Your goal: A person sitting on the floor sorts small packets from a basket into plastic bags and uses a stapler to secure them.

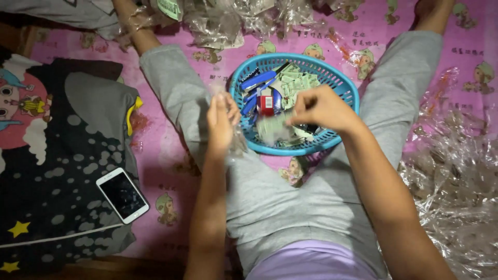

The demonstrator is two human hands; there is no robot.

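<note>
Left hand (pixel 222 120): raised over the left thigh, fingers pinched on a small clear plastic bag (pixel 236 141) that hangs below it.

Right hand (pixel 322 108): over the basket, fingertips closed on a pale green paper label (pixel 272 128), blurred, held just beside the clear bag.

Blue plastic basket (pixel 346 89): round, openwork wall, on the pink printed mat (pixel 161 155) between the person's legs in grey trousers. Holds:
- loose pile of green paper labels (pixel 298 81), right half;
- blue stapler (pixel 258 80), left half;
- small red and white box (pixel 266 102), upright, middle.

Heap of filled clear bags (pixel 228 21): top edge of view, beyond the basket; green slips show inside some.

Crumpled clear plastic film (pixel 456 176): right of the right leg, on the mat.

White smartphone (pixel 122 195): screen dark, lying on a dark cartoon-print cushion (pixel 62 155) at left.

Progress, as judged: a good many bags appear already packed in the far heap; many labels remain in the basket, and the bag in hand does not yet hold its label.
</note>
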